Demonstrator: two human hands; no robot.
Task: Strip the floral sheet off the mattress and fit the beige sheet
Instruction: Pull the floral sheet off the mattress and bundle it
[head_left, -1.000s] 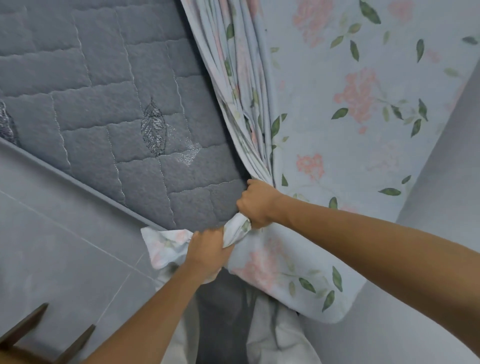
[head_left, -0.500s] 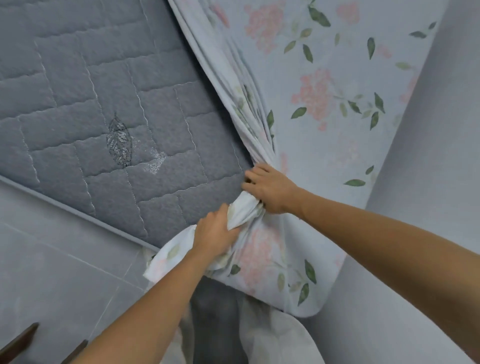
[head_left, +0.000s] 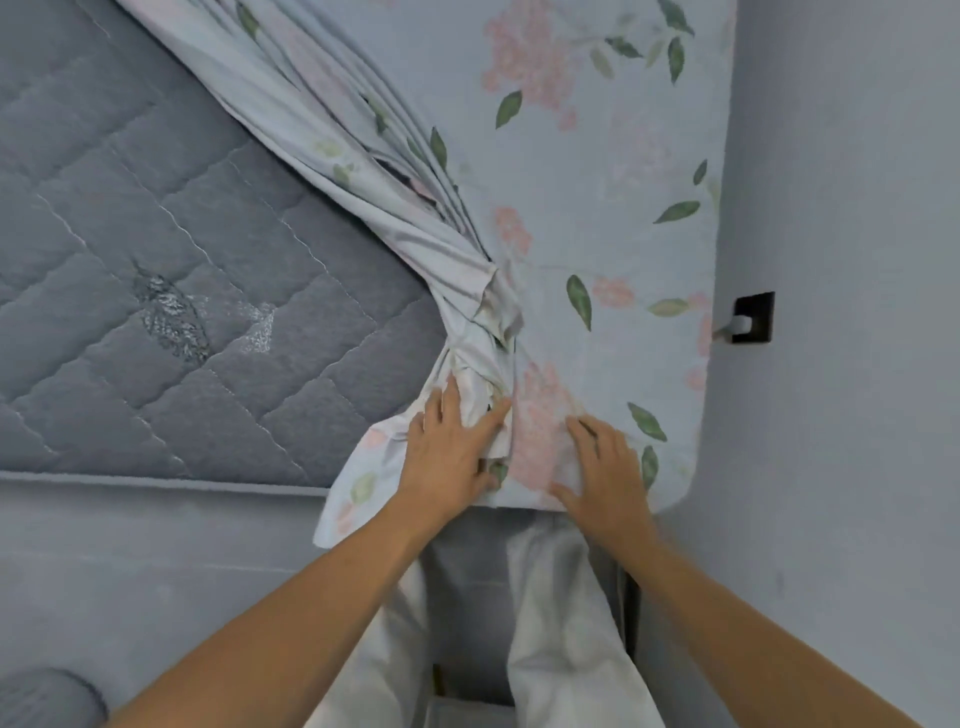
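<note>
The floral sheet (head_left: 597, 156) still covers the right part of the grey quilted mattress (head_left: 208, 260). Its left part is pulled back and bunched into a twisted rope (head_left: 467, 291) that runs diagonally down to the near edge. My left hand (head_left: 447, 452) rests on the lower end of that bunch with its fingers straight and spread. My right hand (head_left: 602, 473) lies flat on the smooth floral fabric near the mattress's near right corner. No beige sheet is in view.
A wall (head_left: 841, 260) runs close along the mattress's right side, with a dark socket and plug (head_left: 750, 318) on it. Tiled floor (head_left: 156, 571) lies in front of the bed. A grey rounded object (head_left: 41, 696) sits at the bottom left.
Both hands have let go of the bunched sheet they gripped and now lie flat, the right one moved out to the right onto smooth fabric. The view has shifted.
</note>
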